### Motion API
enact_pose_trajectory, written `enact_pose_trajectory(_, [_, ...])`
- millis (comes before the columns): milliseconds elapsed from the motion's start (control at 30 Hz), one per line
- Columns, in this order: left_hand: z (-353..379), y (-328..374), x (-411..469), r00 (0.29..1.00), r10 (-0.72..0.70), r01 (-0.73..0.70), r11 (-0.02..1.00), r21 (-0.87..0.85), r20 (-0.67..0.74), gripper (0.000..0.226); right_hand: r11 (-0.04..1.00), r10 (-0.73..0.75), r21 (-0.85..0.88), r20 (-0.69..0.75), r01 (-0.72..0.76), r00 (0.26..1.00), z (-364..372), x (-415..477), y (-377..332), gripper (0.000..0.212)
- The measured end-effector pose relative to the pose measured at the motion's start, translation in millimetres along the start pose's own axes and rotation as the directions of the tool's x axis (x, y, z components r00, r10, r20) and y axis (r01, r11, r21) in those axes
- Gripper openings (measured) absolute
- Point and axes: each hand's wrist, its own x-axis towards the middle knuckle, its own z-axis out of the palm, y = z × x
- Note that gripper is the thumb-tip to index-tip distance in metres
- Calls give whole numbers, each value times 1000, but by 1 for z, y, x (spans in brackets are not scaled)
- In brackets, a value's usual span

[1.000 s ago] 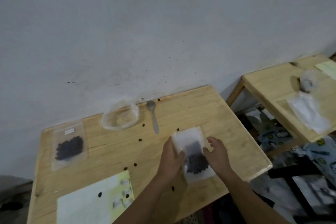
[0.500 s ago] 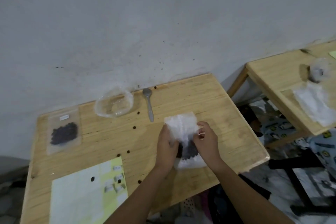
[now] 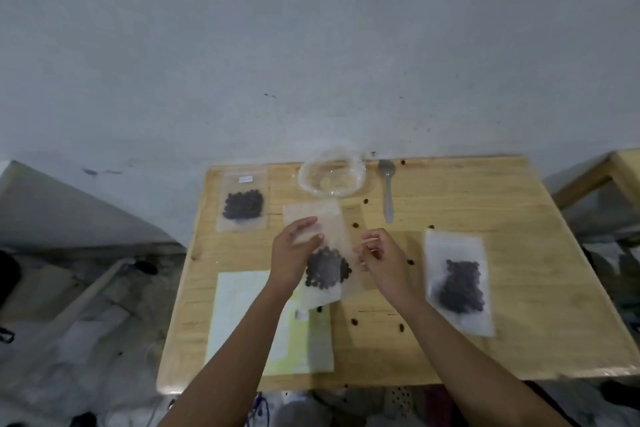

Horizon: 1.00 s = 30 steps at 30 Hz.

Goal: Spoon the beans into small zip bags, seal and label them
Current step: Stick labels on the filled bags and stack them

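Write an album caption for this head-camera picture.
Left hand holds a bean bag above the wooden table; two filled bags lie nearby.

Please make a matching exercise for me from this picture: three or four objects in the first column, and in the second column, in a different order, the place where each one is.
Things:
1. spoon
2. labelled bag
3. sticker sheet
4. clear bowl

Places:
A. far left corner of the table
B. near edge, under the left forearm
C. far edge, just left of the spoon
D. far edge, handle pointing toward the person

Pairs: 1-D, 2-A, 3-B, 4-C
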Motion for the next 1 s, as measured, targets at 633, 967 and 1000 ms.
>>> enact_pose_trajectory(633, [-100, -16, -5, 964, -52, 14, 989, -146, -259, 28, 887, -43, -441, 218, 138, 975, 71, 0, 8, 19])
enact_pose_trajectory(967, [-77, 6, 5, 996, 6, 16, 972, -234, 91, 41, 966, -213, -120, 123, 228, 969, 56, 21, -89, 8])
enact_pose_trajectory(1000, [-74, 9, 5, 992, 10, 20, 970, -241, 122, 44, 964, -227, -110, 124, 241, 966, 58, 22, -94, 9])
